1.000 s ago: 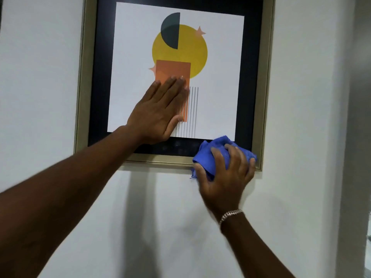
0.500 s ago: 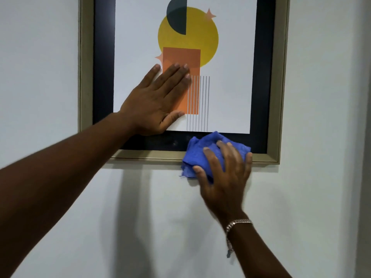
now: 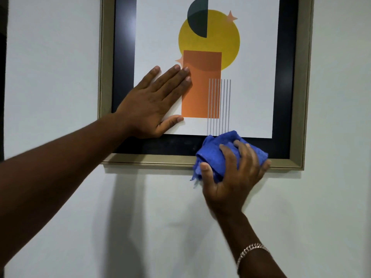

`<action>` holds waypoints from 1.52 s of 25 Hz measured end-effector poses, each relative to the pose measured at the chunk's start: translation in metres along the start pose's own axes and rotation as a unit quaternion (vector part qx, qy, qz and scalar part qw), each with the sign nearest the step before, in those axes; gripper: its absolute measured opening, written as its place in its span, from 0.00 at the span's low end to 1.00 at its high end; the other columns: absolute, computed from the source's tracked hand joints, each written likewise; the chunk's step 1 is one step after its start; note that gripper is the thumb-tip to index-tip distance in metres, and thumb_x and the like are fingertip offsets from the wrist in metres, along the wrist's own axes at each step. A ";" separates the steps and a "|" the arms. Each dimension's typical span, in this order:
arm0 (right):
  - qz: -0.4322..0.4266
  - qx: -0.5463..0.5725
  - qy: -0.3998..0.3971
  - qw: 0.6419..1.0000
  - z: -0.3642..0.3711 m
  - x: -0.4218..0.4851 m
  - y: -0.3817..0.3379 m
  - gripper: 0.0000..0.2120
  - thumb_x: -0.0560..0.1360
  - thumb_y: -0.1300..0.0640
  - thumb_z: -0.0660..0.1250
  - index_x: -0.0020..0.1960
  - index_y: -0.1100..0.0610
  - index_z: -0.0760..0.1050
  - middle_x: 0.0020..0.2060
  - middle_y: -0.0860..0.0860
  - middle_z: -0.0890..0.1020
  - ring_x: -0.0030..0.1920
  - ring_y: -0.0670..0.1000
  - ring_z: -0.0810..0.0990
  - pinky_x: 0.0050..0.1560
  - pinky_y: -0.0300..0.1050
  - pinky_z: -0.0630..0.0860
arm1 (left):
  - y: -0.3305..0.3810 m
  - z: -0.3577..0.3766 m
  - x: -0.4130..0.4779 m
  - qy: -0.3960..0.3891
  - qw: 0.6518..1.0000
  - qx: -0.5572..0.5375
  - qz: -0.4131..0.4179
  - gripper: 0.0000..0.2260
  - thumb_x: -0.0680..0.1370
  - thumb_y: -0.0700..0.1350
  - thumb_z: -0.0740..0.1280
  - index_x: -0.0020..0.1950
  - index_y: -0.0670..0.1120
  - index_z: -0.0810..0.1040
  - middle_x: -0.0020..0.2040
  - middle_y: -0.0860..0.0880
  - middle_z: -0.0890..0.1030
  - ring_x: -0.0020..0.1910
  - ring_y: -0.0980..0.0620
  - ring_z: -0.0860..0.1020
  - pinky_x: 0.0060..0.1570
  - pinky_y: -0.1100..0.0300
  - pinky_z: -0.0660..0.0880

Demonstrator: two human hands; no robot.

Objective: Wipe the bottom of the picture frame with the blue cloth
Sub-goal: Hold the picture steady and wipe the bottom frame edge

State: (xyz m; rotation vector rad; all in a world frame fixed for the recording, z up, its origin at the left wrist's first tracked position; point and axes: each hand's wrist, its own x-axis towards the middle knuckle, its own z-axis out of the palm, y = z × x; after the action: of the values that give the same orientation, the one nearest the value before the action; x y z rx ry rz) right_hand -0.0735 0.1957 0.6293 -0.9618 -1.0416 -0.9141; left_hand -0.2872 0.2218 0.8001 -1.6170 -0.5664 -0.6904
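Observation:
A picture frame [image 3: 144,159] with a dull gold border and black mat hangs on a white wall; its print shows a yellow circle and an orange rectangle. My left hand [image 3: 154,105] lies flat and open against the glass at the lower left of the print. My right hand [image 3: 230,177] grips a bunched blue cloth [image 3: 216,151] and presses it onto the frame's bottom rail, right of the middle. The cloth covers part of the rail and the black mat there.
The white wall [image 3: 60,197] surrounds the frame on all sides. A metal bracelet [image 3: 251,251] sits on my right wrist. A dark strip [image 3: 2,77] runs along the far left edge of the view.
The blue cloth and my right hand have slid left along the bottom rail, away from the right corner. My left hand has shifted left on the glass.

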 end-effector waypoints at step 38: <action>0.116 0.031 0.091 0.989 0.056 -0.024 -0.119 0.13 0.75 0.47 0.68 0.55 0.51 0.82 0.61 0.58 0.80 0.69 0.61 0.72 0.74 0.73 0.56 | -0.030 -0.002 0.021 0.025 0.999 -0.022 -0.010 0.37 0.79 0.65 0.44 0.79 0.40 0.47 0.81 0.40 0.50 0.80 0.43 0.49 0.79 0.44 0.48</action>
State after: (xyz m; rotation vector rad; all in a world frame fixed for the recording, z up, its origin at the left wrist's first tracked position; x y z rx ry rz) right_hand -0.2052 0.2145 0.6413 -0.9088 -0.7808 -0.7558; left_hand -0.2941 0.2244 0.8360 -1.6321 -0.5348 -0.7609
